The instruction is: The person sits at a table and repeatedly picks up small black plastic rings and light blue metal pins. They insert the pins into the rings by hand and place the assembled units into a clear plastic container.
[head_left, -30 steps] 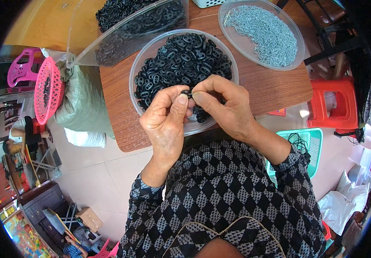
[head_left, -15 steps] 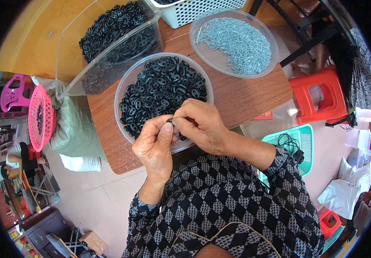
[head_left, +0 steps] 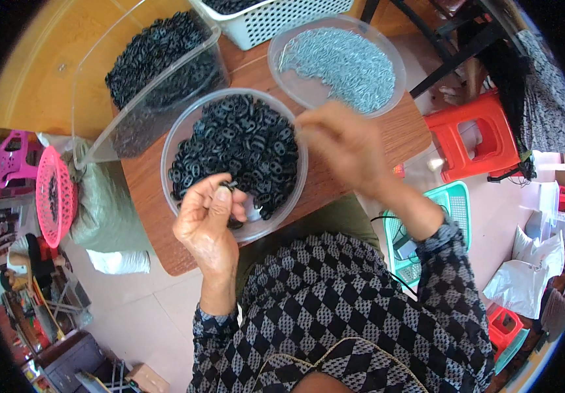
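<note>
Your left hand has a small black part pinched at thumb and fingertips, above the near-left side of the round clear bowl. Bowl's piled with loose black pieces, sitting on the brown table. Your right hand is up by the bowl's right rim, motion-blurred; can't tell if the fingers are closed or holding anything. Past it: clear tray of silver screws. Beyond the bowl, far left: clear bin, more black pieces inside. White basket at the back.
</note>
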`<state>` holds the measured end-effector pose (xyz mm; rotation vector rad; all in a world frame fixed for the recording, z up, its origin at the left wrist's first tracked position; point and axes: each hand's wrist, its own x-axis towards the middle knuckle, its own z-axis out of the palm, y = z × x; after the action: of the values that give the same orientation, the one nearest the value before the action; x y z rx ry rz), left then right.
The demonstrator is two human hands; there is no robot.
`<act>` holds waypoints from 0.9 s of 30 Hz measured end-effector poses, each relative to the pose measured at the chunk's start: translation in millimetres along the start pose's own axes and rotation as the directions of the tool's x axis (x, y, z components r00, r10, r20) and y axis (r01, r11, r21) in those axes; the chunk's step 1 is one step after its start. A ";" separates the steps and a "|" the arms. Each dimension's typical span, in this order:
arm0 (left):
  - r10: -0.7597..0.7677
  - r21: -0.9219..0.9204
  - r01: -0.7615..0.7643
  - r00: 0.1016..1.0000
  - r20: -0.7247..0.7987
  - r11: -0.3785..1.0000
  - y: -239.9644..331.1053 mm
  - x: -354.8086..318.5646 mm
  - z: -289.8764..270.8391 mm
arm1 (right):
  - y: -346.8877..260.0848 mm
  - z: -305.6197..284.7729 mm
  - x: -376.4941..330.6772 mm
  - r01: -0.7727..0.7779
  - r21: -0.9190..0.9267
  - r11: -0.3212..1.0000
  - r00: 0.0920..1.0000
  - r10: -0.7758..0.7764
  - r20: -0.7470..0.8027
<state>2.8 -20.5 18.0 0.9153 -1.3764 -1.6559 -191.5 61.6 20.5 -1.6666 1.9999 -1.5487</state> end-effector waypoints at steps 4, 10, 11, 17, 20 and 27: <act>0.044 -0.005 -0.044 0.997 -0.063 0.999 -5.7 6.0 -21.2 | 17.2 -28.1 0.6 -0.230 0.037 0.972 0.972 0.232 -0.043; 0.020 0.060 -0.014 0.995 -0.093 0.998 -10.4 4.5 -36.6 | 8.7 -0.4 -8.4 -0.135 0.023 0.991 0.981 0.130 0.143; 0.006 0.033 -0.003 0.996 -0.092 0.999 -9.5 4.4 -36.2 | 8.1 8.1 -7.4 -0.032 0.011 0.999 0.991 0.031 0.134; 0.007 0.011 -0.006 0.994 -0.111 1.000 -10.3 0.0 -37.0 | -0.1 26.3 0.6 0.221 -0.114 0.969 0.950 -0.187 0.250; 0.032 0.012 -0.031 0.995 -0.093 0.999 -13.5 -1.4 -34.0 | 0.5 26.8 -1.0 0.252 -0.194 0.948 0.942 -0.194 0.275; 0.028 -0.036 -0.031 0.996 -0.085 0.999 -18.1 -1.4 -31.1 | -12.2 37.3 -7.3 0.284 -0.382 0.880 0.943 -0.184 0.278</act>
<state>29.0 -30.5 -4.6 0.9281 -1.2923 -1.5974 -156.8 46.0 8.3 -2.2058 2.1702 -0.9492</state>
